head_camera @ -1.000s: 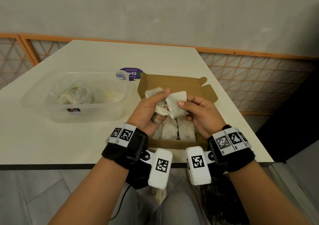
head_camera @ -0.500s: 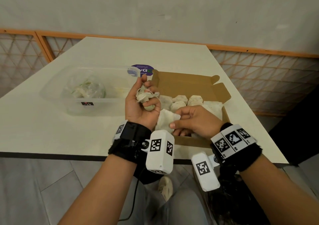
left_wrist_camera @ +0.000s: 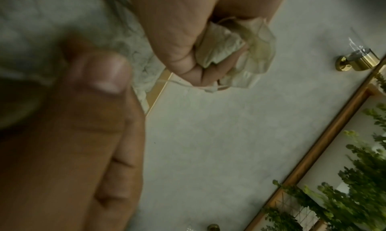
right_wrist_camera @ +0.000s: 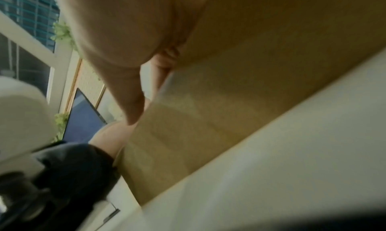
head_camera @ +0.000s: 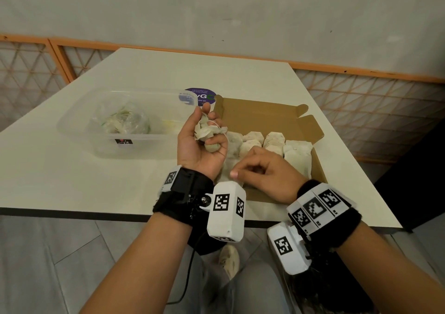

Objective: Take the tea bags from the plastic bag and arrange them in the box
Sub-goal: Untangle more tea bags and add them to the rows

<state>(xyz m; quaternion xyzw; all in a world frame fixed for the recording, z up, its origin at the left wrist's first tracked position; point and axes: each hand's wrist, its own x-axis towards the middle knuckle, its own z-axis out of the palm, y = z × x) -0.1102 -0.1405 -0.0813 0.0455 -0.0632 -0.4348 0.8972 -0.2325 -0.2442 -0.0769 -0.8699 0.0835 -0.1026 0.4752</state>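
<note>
My left hand [head_camera: 209, 134] is raised palm-up beside the box's left side and grips a crumpled bunch of tea bags [head_camera: 204, 130], with a string trailing from it. The left wrist view shows the same bunch [left_wrist_camera: 221, 53] clenched in the fingers. The open brown cardboard box [head_camera: 265, 116] holds rows of pale tea bags [head_camera: 274, 140]. My right hand [head_camera: 240, 172] is low in the box's front left corner. Its fingers are curled and pinch a tea bag [head_camera: 227, 166] lying there. The plastic bag [head_camera: 122, 123] with more tea bags sits in a clear tub [head_camera: 79, 130] to the left.
A purple round sticker [head_camera: 199, 95] lies on the white table [head_camera: 60, 183] behind the tub. The box stands close to the table's front and right edges. An orange-framed lattice rail [head_camera: 361, 101] runs behind the table. The right wrist view shows the box wall [right_wrist_camera: 208, 119] close up.
My right hand took one tea bag from the bunch and lowered it into the box's front left corner. My left hand turned palm-up and lifted away to the left with the other bags.
</note>
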